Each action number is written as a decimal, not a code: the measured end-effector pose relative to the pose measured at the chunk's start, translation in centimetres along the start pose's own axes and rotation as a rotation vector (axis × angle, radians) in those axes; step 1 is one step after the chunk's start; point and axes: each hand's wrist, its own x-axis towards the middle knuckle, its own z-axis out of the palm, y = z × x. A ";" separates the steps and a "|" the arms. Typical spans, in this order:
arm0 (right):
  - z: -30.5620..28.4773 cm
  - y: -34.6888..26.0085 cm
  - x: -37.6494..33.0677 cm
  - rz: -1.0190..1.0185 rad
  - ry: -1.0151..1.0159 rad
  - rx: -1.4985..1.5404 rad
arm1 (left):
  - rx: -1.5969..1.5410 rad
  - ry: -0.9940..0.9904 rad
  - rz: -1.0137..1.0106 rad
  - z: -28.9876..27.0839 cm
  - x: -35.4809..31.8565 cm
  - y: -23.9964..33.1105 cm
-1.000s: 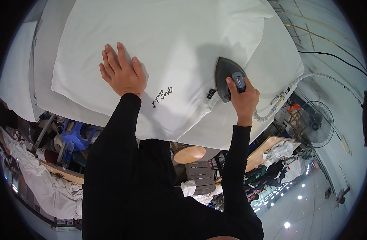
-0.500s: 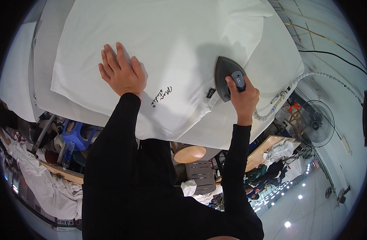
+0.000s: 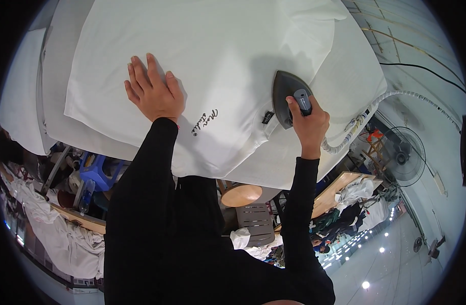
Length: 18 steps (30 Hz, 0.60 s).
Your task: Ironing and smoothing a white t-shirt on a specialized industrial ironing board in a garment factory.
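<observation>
A white T-shirt (image 3: 212,66) lies spread over a pale covered ironing table (image 3: 352,71), with dark script printed on its lower front. My left hand (image 3: 157,94) rests flat on the cloth, fingers spread. In my right hand (image 3: 312,124) is the grey handle of an iron (image 3: 284,89), fingers wrapped round it. The iron's dark plate sits on the shirt near the neckline, tip pointing away from me. A small black label (image 3: 267,117) shows at the collar just left of the iron. Part of the iron is hidden by my hand.
From the iron's side a wrapped hose (image 3: 406,95) runs off to the right. A standing fan (image 3: 401,156) is at the right wall. Below the table's near edge are a round wooden stool (image 3: 241,195), a blue plastic stool (image 3: 98,170) and heaps of white cloth (image 3: 70,249).
</observation>
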 end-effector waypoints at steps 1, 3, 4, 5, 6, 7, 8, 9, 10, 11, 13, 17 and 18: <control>0.0 -0.1 0.0 0.008 -0.003 0.001 | 0.003 0.001 0.003 0.0 0.0 0.0; 0.0 -0.1 0.0 0.016 -0.006 0.002 | 0.005 0.004 0.005 0.0 0.0 0.0; 0.0 0.0 0.0 0.008 -0.001 0.002 | 0.006 0.005 0.005 0.0 0.0 -0.1; 0.0 0.0 0.0 0.000 0.004 0.003 | 0.006 0.005 0.004 0.0 0.0 -0.1; 0.0 0.0 0.0 0.000 0.004 0.002 | 0.005 0.002 0.004 0.0 0.0 -0.1; 0.0 0.0 0.0 0.005 -0.002 0.000 | 0.004 -0.002 0.003 0.0 -0.1 -0.1; 0.0 0.0 0.0 0.009 -0.007 -0.001 | 0.004 -0.002 0.003 0.0 -0.1 -0.1; 0.0 0.0 0.0 0.010 -0.007 -0.002 | 0.006 -0.002 0.003 0.0 -0.1 -0.1; 0.1 0.0 0.0 -0.002 -0.002 0.006 | 0.007 -0.001 0.003 0.1 -0.1 -0.2; 0.1 0.0 0.0 -0.014 0.004 0.013 | 0.007 -0.002 0.003 0.1 -0.1 -0.2; 0.0 0.0 0.0 -0.017 0.004 0.009 | -0.006 0.006 0.007 0.0 0.0 -0.1; -0.2 -0.1 0.0 -0.016 0.002 0.018 | -0.004 0.004 0.005 0.1 0.0 0.0; -0.2 -0.1 0.0 -0.013 0.002 0.015 | -0.003 0.007 0.008 0.1 0.0 0.0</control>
